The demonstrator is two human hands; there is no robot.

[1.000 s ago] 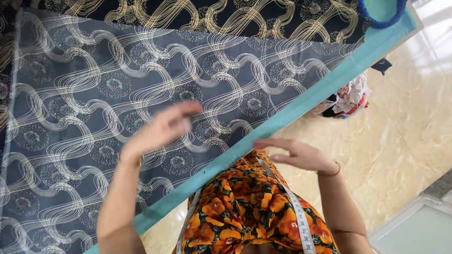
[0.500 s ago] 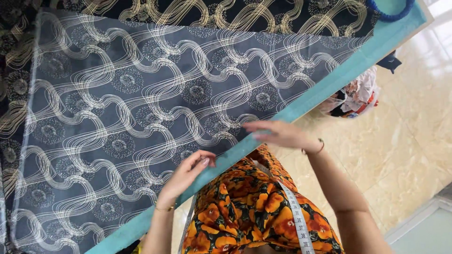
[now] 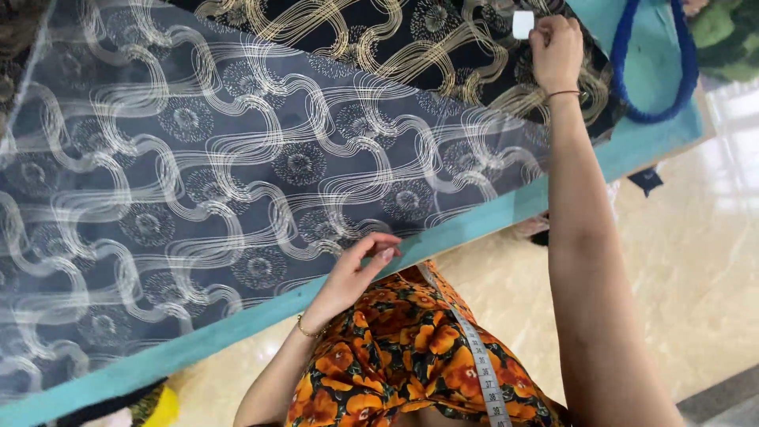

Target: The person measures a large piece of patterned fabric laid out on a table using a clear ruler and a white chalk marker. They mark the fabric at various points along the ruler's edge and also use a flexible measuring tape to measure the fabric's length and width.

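A large dark fabric [image 3: 237, 150] with pale wavy lines and round flower motifs lies spread over a teal table [image 3: 237, 328]. My left hand [image 3: 357, 273] rests at the table's near edge, fingers loosely curled, touching the fabric's hem. My right hand [image 3: 556, 47] is stretched out to the far side of the table, where its fingers pinch a small white square piece [image 3: 522, 24] that looks like chalk, above the darker, gold-patterned side of the fabric [image 3: 411, 39].
A blue cord loop [image 3: 632, 95] lies on the table's right end. A tape measure [image 3: 478, 360] hangs down my orange flowered dress. Beige tiled floor [image 3: 696, 261] lies to the right, and green yarn-like material [image 3: 723, 32] sits at the top right corner.
My right hand left the near table edge, reached far across the fabric and now pinches the white piece. My left hand stayed by the near edge. The view shifted.
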